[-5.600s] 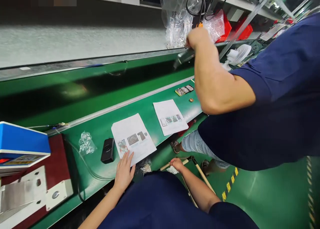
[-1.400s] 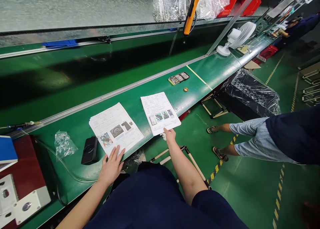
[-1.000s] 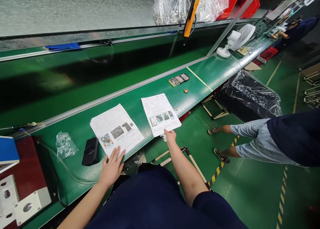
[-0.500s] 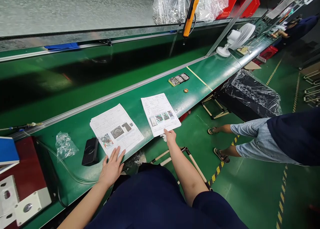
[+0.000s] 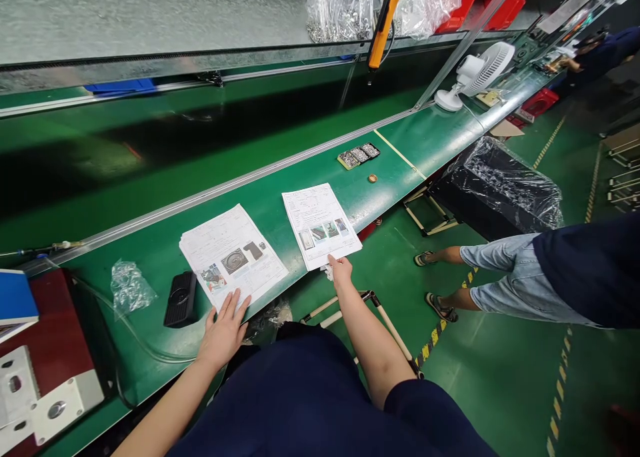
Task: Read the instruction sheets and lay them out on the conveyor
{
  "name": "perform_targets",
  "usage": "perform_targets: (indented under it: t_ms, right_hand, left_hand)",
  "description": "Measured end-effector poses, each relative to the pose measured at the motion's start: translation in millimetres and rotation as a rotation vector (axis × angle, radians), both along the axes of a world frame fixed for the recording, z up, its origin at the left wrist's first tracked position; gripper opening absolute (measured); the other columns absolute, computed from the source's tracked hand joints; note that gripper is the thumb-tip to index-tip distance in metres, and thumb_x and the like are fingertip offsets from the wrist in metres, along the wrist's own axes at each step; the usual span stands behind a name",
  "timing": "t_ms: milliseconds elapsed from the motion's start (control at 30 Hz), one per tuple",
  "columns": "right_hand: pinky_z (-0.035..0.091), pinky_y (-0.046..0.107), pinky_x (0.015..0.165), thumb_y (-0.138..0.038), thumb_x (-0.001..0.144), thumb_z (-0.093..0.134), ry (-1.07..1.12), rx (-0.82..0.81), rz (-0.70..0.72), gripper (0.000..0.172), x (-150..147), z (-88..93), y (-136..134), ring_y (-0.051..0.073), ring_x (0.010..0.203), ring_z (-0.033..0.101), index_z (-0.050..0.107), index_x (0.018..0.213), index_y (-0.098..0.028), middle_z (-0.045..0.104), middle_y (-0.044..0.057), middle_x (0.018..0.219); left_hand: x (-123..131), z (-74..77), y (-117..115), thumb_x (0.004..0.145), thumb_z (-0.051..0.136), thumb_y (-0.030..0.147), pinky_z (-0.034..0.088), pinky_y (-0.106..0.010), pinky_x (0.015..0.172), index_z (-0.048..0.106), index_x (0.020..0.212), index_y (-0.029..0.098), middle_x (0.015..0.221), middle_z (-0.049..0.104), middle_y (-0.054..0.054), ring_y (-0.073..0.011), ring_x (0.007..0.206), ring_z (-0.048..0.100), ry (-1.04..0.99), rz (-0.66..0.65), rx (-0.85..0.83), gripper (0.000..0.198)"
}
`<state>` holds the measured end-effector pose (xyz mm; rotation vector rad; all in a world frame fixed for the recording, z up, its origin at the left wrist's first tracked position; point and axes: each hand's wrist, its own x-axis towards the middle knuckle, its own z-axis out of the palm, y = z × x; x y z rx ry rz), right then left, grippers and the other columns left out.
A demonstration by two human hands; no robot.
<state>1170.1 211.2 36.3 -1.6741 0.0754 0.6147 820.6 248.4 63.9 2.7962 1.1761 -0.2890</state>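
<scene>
My left hand [image 5: 223, 330] lies flat and open, fingers spread, on the near edge of a stack of printed sheets [image 5: 233, 256] with photos on them. My right hand [image 5: 341, 272] is closed, pinching the near edge of a second printed sheet [image 5: 319, 223] and a small white scrap under it. Both papers lie on the green bench [image 5: 280, 197]. A black rectangular device [image 5: 181, 300] sits just left of my left hand.
A crumpled clear bag [image 5: 129, 288] lies left of the device, beside a red-and-white machine [image 5: 45, 370]. Farther along are a small parts tray [image 5: 358, 155], a brown round part [image 5: 372, 178], a white fan [image 5: 479, 74] and a hanging orange tool [image 5: 383, 20]. Another person [image 5: 555, 277] stands at right.
The other person, who was leaning over the bench with an arm raised 5.6 s ago, has stepped back right. My right hand came up to the second sheet; since then nothing has moved.
</scene>
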Motion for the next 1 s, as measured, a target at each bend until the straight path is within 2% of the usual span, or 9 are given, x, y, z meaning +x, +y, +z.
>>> perform_targets:
  t_ms: [533,1000]
  right_hand:
    - [0.041,0.025,0.046,-0.038,0.045,0.082,0.023,0.009,-0.009,0.043,0.0,0.3,-0.2,0.010,0.048,0.048,0.045,0.054,-0.018,0.057,-0.001,0.050]
    - [0.041,0.024,0.048,-0.042,0.044,0.081,0.006,-0.015,0.012,0.044,2.6,-8.2,-1.9,0.010,0.049,0.048,0.046,0.055,-0.017,0.056,-0.002,0.051]
  left_hand:
    - [1.1,3.2,0.4,0.092,0.033,0.026,0.028,-0.053,0.107,0.030,0.146,0.025,0.156,0.015,-0.006,-0.0258,0.142,0.019,0.002,0.012,-0.034,0.054]
    - [-1.1,3.7,2.7,0.092,0.034,0.025,0.027,-0.053,0.107,0.030,0.146,0.026,0.156,0.013,-0.005,-0.0265,0.142,0.019,-0.009,0.007,-0.074,0.055]
